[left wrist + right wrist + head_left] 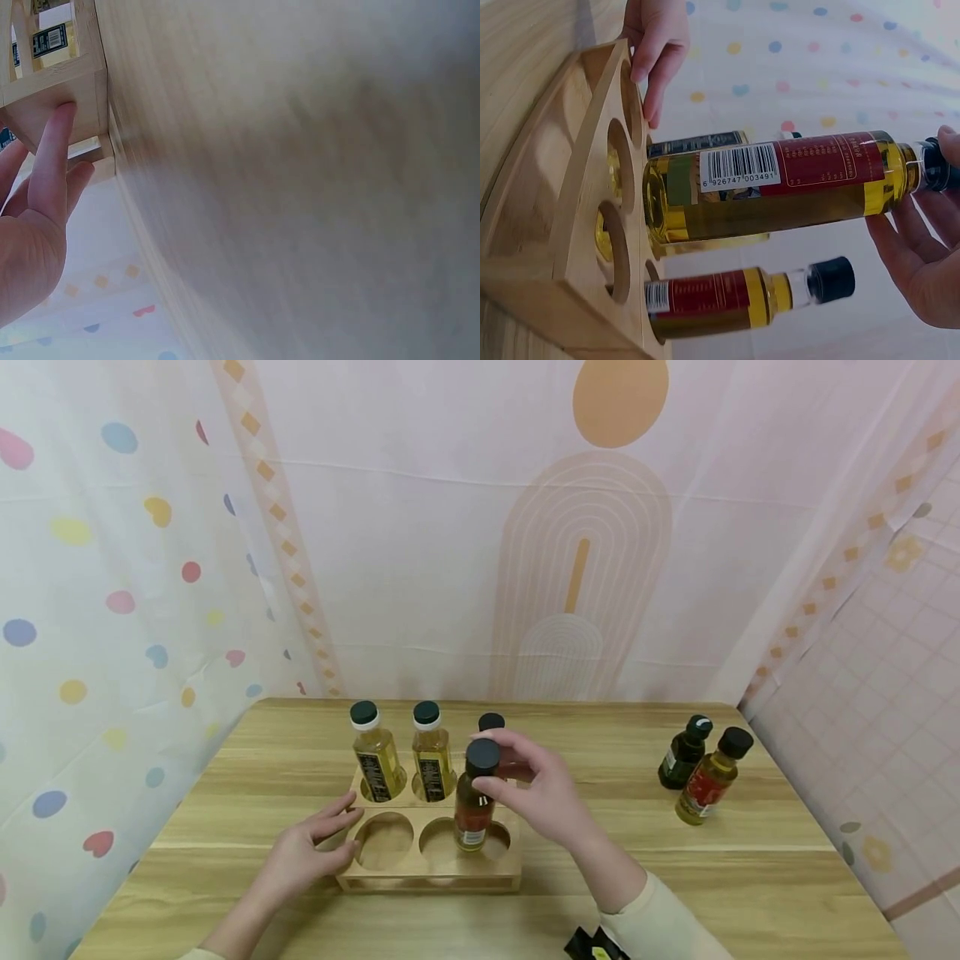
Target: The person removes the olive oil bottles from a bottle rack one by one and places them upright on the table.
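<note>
Where your right fingers [522, 748] pinch: clamped on a red-labelled, black-capped glass bottle of golden oil [810, 172], at its cap and neck; so high a grip could let the base swing.
Oil bottle: over the front row of the pale wooden rack with round openings [417, 810], near the middle and right openings; you cannot tell whether it touches wood. Lowered off-centre, it could catch a rim and tip.
Left fingers [51, 165]: extended, touching the rack's left end; too light a brace could let it slide on the wood-grain bench [615, 743].
Back row: your right knuckles are near another red-labelled glass bottle [712, 304]; a careless sweep could knock it.
</note>
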Tool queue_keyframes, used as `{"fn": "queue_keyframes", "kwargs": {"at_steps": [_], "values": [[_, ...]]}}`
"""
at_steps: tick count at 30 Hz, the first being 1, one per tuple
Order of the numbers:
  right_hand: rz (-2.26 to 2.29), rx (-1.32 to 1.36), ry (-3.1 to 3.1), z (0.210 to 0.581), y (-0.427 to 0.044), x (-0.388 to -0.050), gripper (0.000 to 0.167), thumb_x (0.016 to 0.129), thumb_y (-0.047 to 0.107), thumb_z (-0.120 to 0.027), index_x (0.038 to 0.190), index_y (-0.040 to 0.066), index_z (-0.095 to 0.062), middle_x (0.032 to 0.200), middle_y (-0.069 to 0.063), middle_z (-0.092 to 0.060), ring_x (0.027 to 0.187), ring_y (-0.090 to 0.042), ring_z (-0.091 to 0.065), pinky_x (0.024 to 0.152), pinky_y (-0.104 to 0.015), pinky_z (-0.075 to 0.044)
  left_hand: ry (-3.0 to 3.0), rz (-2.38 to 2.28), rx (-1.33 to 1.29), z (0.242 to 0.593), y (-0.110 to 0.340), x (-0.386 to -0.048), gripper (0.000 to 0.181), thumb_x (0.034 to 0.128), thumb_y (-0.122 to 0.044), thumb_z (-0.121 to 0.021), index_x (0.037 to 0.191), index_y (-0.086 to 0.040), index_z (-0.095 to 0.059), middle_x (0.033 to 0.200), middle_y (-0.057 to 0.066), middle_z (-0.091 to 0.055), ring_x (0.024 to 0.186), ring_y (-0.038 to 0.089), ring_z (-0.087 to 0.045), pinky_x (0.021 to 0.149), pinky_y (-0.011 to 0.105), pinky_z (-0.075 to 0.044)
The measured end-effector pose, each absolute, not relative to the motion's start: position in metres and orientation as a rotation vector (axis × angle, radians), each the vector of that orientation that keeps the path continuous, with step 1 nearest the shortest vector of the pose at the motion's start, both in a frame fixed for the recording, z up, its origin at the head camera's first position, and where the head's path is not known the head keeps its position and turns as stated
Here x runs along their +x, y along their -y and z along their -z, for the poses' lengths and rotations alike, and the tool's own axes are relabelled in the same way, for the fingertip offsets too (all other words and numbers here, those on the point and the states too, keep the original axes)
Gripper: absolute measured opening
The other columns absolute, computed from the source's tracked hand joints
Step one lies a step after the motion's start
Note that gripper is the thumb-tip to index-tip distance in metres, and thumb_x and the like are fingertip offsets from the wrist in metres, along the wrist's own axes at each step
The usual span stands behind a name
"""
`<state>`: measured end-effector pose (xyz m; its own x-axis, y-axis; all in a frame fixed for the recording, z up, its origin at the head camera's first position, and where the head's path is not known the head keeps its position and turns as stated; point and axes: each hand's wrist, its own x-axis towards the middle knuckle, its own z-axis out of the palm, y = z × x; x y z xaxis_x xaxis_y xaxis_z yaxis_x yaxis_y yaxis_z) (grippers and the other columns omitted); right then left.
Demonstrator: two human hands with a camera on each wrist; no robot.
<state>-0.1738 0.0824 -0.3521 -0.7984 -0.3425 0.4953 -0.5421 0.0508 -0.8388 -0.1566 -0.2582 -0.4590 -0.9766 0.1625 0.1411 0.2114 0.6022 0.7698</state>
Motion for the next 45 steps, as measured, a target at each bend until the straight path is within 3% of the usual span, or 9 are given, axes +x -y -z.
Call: {"fn": "queue_keyframes", "kwargs": {"at_steps": [16, 28, 45], "values": [[-1.75, 0.77, 2.16, 0.364, -0.133, -0.174, 0.043, 0.084, -0.005, -0.075, 0.125, 0.0, -0.063, 0.11, -0.016, -0.071, 0.097, -0.013, -0.067, 0.084, -0.03, -0.056, 2.777, 1.337, -0.301, 0.459, 0.26, -0.158, 0.046, 0.0876, -0.017, -0.077, 0.13, -0.004, -0.065, 0.151, 0.007, -0.044, 0.133, 0.035, -0.045, 0.103, 0.052, -0.037], [-1.701, 0.585, 2.21, 0.374, -0.169, -0.171, 0.041, 0.085, -0.002, -0.075, 0.125, 0.002, -0.064, 0.111, -0.015, -0.072, 0.099, -0.012, -0.068, 0.082, -0.025, -0.056, 2.773, 1.335, -0.31, 0.459, 0.26, -0.158, 0.046, 0.0875, -0.018, -0.077, 0.13, -0.004, -0.065, 0.15, 0.007, -0.045, 0.133, 0.037, -0.043, 0.104, 0.054, -0.037], [-1.496, 0.312, 2.205, 0.392, -0.238, -0.158, 0.039, 0.088, -0.003, -0.072, 0.125, 0.0, -0.062, 0.103, 0.017, -0.07, 0.092, -0.001, -0.066, 0.079, -0.014, -0.052, 2.769, 1.339, -0.313, 0.461, 0.257, -0.159, 0.047, 0.0868, -0.018, -0.078, 0.13, -0.004, -0.065, 0.15, 0.006, -0.045, 0.134, 0.037, -0.042, 0.104, 0.053, -0.037]]}}
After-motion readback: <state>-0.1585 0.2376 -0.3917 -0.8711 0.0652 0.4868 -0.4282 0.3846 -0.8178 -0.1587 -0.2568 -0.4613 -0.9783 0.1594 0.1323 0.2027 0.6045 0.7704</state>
